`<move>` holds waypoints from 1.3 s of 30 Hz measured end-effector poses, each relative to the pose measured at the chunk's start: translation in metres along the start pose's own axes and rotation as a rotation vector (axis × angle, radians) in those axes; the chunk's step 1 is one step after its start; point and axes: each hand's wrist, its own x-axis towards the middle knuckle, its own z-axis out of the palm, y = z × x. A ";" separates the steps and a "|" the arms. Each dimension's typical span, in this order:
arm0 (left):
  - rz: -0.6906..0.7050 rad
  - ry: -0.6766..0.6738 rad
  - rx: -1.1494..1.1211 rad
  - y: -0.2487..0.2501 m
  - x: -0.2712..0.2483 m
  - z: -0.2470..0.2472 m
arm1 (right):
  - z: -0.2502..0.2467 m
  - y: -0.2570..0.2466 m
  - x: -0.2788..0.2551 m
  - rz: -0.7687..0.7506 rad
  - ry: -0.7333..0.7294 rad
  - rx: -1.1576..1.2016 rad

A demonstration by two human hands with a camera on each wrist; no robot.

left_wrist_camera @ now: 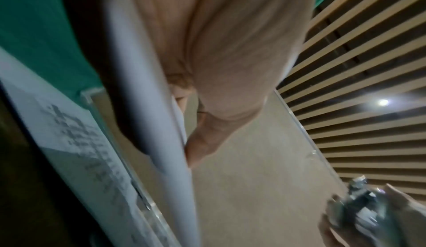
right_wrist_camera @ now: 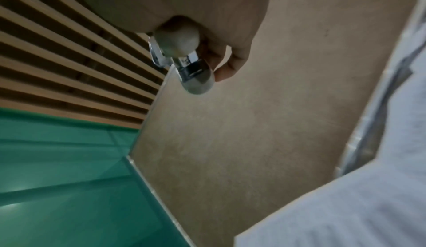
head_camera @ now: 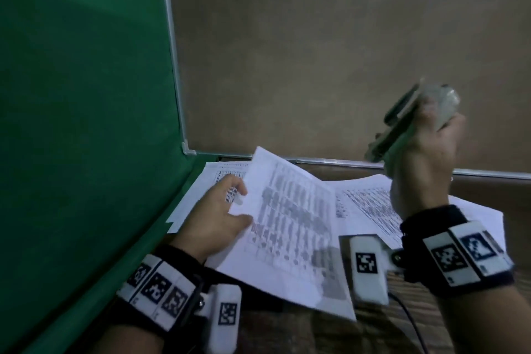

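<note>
While the green panel [head_camera: 86, 95] walls off the left side, the left grip [head_camera: 218, 218] pinches a printed sheet [head_camera: 290, 224] at its left edge, between thumb and fingers, and holds it tilted up off the worktop [head_camera: 301, 330]. More papers [head_camera: 370, 201] lie flat beneath it and out to its right, fanned across the worktop. Over on the right, the right grip [head_camera: 422, 158] is up in the air, well above the papers. Its fingers are curled tight round a stapler [head_camera: 413, 115], blurred, slanting against the brown wall [head_camera: 316, 52].
</note>
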 end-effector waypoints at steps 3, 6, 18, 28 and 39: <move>-0.024 0.117 0.106 -0.012 0.014 -0.012 | -0.021 0.032 -0.004 0.335 -0.138 -0.072; -0.131 0.131 0.192 -0.017 0.034 -0.025 | -0.049 0.064 -0.008 0.608 -0.198 -0.162; -0.466 -0.147 0.551 -0.043 0.072 -0.064 | -0.116 0.087 -0.003 1.026 -0.023 0.062; 0.056 -0.410 0.701 0.074 0.059 0.062 | -0.143 0.087 0.008 0.819 0.225 0.461; 0.300 -0.725 0.936 0.105 0.061 0.266 | -0.188 0.077 0.026 0.598 0.436 0.720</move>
